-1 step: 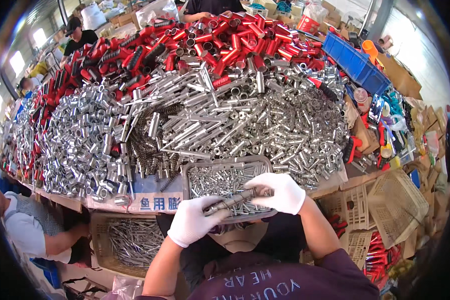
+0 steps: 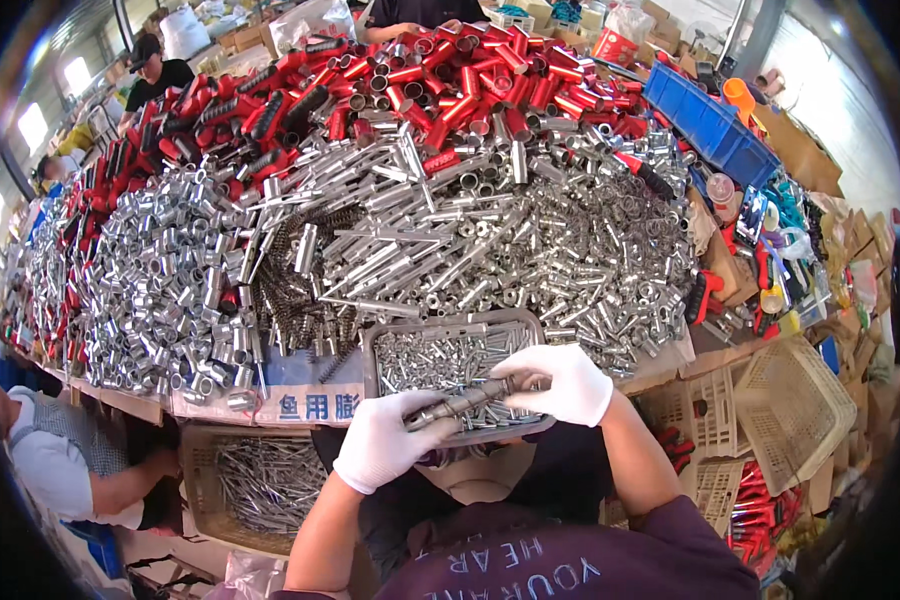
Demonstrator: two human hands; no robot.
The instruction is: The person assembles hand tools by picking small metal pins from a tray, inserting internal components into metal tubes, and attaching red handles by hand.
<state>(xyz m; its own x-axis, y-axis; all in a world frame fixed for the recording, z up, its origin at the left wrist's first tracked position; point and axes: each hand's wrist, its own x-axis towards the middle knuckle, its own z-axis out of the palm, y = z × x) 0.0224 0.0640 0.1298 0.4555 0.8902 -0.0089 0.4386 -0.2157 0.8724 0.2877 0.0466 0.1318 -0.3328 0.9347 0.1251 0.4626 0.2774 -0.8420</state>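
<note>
A slim metal shaft with what looks like a coil spring around it (image 2: 464,404) spans my two white-gloved hands, tilted up toward the right. My left hand (image 2: 388,440) is closed around its lower left end. At the upper right end, my right hand (image 2: 558,388) pinches it between thumb and fingers. Both ends are partly covered by the gloves. Just beneath and behind the shaft stands a grey plastic bin (image 2: 372,358) full of small metal pins. Long dark springs (image 2: 300,275) lie in a heap behind the bin's left side.
Silver collars (image 2: 160,280), metal rods (image 2: 400,250) and small fittings (image 2: 600,270) cover the table. Red tubes and handles (image 2: 470,85) pile up behind them. A blue crate (image 2: 710,125) stands back right. A basket of rods (image 2: 205,480) sits below left, beside a co-worker's arm (image 2: 120,490).
</note>
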